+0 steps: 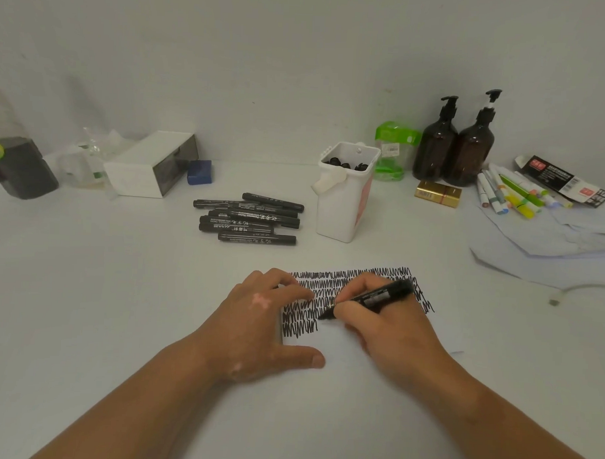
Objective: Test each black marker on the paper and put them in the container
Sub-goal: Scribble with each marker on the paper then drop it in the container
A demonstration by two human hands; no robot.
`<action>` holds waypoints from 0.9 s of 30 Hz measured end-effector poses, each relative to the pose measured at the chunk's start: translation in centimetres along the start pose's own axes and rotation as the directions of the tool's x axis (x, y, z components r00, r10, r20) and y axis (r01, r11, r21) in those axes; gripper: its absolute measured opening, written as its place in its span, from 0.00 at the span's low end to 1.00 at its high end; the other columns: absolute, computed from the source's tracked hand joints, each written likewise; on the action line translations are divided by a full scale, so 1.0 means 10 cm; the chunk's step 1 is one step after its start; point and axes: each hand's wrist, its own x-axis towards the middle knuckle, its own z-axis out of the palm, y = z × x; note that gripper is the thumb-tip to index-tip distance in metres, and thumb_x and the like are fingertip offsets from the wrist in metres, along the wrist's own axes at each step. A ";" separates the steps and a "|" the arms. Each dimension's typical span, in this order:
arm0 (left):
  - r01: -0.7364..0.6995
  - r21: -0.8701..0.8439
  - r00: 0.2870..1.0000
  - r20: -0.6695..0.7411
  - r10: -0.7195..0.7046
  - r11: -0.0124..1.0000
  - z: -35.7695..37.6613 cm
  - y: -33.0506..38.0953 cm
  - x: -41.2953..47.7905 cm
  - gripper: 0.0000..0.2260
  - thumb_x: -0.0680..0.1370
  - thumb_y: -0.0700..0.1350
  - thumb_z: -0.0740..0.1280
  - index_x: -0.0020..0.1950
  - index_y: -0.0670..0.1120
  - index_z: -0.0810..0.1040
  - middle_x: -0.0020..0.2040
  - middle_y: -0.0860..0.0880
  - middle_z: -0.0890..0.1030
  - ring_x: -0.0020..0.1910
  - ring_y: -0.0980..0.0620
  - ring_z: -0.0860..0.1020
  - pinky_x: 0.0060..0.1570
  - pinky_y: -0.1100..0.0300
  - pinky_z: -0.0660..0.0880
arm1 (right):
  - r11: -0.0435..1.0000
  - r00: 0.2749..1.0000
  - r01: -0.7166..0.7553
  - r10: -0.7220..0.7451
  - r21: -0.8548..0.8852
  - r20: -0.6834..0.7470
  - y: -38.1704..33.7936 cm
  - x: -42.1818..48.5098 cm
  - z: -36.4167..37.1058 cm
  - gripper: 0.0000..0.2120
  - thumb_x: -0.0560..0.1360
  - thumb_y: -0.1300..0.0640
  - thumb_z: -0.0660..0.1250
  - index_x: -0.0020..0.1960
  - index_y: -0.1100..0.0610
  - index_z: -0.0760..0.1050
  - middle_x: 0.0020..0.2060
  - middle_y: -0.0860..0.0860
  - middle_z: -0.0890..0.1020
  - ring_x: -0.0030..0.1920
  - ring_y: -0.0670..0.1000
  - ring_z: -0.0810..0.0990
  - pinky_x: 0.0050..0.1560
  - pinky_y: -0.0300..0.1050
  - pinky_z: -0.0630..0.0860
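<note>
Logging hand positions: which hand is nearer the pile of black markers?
Left. The left hand presses the paper on the near side of the pile; the right hand, gripping a marker, is farther to the right.

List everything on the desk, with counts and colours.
Paper: one, white, scribbled, centre front.
Loose markers: about seven, black, left of container.
Container: one, white, markers inside, centre back.
Pump bottles: two, brown, back right.
Green pack: one, behind container.
Gold box: one, before bottles.
Coloured pens: bunch, mixed, far right.
White box: one, back left.
Blue block: one, beside white box.
Held marker: one, black, tip on paper.
Left hand: presses paper's left edge.
Right hand: grips held marker.
</note>
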 end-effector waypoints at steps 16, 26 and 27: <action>-0.001 -0.766 0.944 -0.213 -0.253 0.643 -0.09 -0.02 0.00 0.14 0.73 0.37 0.77 0.51 0.55 0.84 0.46 0.51 0.87 0.44 0.54 0.85 0.46 0.67 0.78 | 0.790 0.997 -0.044 0.074 0.612 -0.024 -0.11 0.09 -0.39 0.05 0.71 0.54 0.69 0.39 0.53 0.83 0.33 0.60 0.83 0.29 0.50 0.76 0.24 0.42 0.69; -0.046 -0.762 0.976 -0.173 -0.135 0.646 -0.08 0.00 -0.01 0.09 0.76 0.42 0.74 0.51 0.56 0.85 0.45 0.53 0.86 0.42 0.56 0.82 0.45 0.68 0.76 | 0.851 1.000 0.014 -0.024 0.526 0.012 -0.12 0.04 -0.34 0.06 0.69 0.52 0.74 0.41 0.55 0.84 0.34 0.60 0.85 0.29 0.51 0.78 0.26 0.40 0.73; -0.049 -0.758 0.978 -0.168 -0.121 0.650 -0.07 0.01 -0.02 0.08 0.75 0.45 0.74 0.52 0.56 0.85 0.44 0.53 0.86 0.41 0.56 0.81 0.45 0.67 0.76 | 0.856 0.999 0.011 -0.034 0.517 0.035 -0.12 0.03 -0.32 0.07 0.68 0.51 0.75 0.41 0.55 0.84 0.35 0.60 0.85 0.30 0.51 0.79 0.27 0.40 0.73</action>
